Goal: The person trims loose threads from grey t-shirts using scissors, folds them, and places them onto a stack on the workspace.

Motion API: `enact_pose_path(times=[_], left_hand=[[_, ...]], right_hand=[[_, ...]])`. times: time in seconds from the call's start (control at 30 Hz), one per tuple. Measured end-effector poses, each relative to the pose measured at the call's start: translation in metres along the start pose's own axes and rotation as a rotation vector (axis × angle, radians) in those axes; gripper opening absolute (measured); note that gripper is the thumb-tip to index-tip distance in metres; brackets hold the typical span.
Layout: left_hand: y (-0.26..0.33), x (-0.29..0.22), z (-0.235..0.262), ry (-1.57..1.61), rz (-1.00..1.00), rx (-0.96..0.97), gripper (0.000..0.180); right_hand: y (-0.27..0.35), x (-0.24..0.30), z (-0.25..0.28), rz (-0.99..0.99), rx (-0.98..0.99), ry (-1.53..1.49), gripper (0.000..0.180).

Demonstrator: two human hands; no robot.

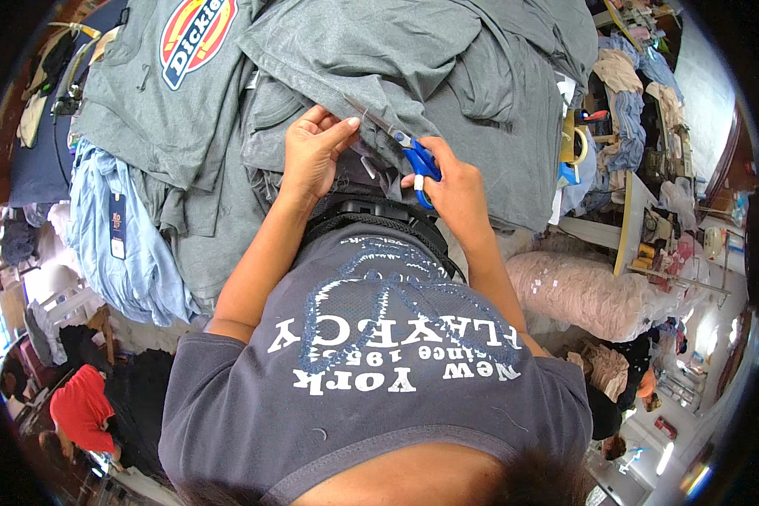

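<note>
My right hand (458, 187) is closed around the blue handles of a pair of scissors (420, 158). The blades point up and left over the grey garments (506, 143) heaped before me. To the left of the blade tips, my left hand (314, 152) is raised with thumb and fingers pinched together. What lies between those fingertips, perhaps a thread or an edge of cloth, is too small to make out. Folded grey cloth lies beneath both hands, close to my waist.
A grey shirt with a red and yellow printed emblem (198, 38) lies at the far left. Light blue garments with a dark tag (118, 226) hang below it. A pinkish bundle (573, 291) is at the right. Rolls of tape (580, 143) stand at the pile's right edge. A person in red (83, 409) is at lower left.
</note>
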State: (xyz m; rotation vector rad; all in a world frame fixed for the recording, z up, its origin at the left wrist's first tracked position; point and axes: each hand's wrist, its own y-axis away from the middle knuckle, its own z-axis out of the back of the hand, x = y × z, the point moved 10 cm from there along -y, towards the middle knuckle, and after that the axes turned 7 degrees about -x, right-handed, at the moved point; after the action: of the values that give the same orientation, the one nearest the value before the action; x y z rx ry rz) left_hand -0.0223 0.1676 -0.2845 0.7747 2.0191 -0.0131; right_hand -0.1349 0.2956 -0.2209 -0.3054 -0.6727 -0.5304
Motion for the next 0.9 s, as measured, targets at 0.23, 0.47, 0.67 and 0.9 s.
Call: enact_pose_path(times=[0.23,0.47,0.67,0.9], left_hand=[[-0.005,0.011,0.014,0.076,0.078,-0.038,0.022],[-0.024,-0.001,0.032,0.275,0.033,-0.135,0.018],[-0.038,-0.048,-0.026,0.284,-0.356,-0.081,0.012],[0.141,0.084,-0.234,-0.669,-0.451,1.395,0.043]], right_hand=[[0.03,-0.03,0.017,-0.102,0.386,-0.194,0.054],[0.074,-0.133,0.164,-0.3,-0.084,-0.185,0.046],[0.132,-0.25,0.228,-0.528,-0.505,0.105,0.043],[0.098,-0.325,0.191,-0.478,-0.484,0.429,0.042]])
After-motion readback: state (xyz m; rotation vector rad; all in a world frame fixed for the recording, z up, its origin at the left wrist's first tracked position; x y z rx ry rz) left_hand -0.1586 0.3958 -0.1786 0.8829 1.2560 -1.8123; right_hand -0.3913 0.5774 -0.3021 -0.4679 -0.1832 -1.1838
